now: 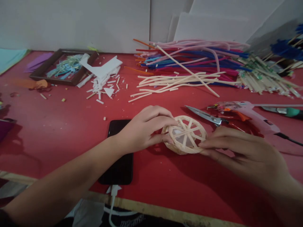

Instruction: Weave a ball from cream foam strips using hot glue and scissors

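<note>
A small round frame of pale strips (pixel 188 132), with spokes crossing like a wheel on its top face, is held just over the red table (pixel 151 195). My left hand (pixel 149 127) grips its left rim between thumb and fingers. On the right side, my right hand (pixel 246 154) pinches the lower right edge of the frame with thumb and fingertips. Something whitish shows through the gaps between the spokes. Behind the frame, open scissors (pixel 205 116) lie close to a pink glue gun (pixel 258 119).
A black phone (pixel 120 170) with a white cable lies under my left wrist. Farther back are cream sticks (pixel 180 82), coloured pipe cleaners (pixel 189 56), wrapped sticks (pixel 262 75), white scraps (pixel 104 75) and a brown frame (pixel 56 80). White boards stand behind.
</note>
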Motion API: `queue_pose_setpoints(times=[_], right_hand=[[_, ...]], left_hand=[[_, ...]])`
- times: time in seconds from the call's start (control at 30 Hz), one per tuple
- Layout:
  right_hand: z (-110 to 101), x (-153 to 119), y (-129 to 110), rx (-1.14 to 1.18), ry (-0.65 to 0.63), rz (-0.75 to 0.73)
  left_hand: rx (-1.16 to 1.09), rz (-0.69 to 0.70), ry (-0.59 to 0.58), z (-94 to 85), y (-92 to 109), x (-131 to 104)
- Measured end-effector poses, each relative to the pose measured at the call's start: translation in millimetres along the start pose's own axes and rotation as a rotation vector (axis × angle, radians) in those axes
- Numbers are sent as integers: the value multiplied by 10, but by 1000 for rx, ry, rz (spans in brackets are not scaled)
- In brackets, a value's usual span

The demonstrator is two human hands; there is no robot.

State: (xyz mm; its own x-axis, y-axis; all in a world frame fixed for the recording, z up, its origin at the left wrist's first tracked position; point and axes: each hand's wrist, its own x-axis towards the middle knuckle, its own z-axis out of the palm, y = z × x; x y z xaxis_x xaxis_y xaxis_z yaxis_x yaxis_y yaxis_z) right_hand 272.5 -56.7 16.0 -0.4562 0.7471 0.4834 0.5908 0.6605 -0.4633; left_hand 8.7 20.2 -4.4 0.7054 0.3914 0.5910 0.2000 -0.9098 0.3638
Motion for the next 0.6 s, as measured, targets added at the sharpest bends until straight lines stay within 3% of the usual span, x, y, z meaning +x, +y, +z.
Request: queue_pose_setpoints(times=[0.37, 0.6], right_hand=[[40, -18, 14, -16, 17, 12], [26, -2, -3, -41, 11, -12]], left_hand=[[-45, 2, 26, -15, 4, -12], [-83, -83, 37, 14, 55, 25]])
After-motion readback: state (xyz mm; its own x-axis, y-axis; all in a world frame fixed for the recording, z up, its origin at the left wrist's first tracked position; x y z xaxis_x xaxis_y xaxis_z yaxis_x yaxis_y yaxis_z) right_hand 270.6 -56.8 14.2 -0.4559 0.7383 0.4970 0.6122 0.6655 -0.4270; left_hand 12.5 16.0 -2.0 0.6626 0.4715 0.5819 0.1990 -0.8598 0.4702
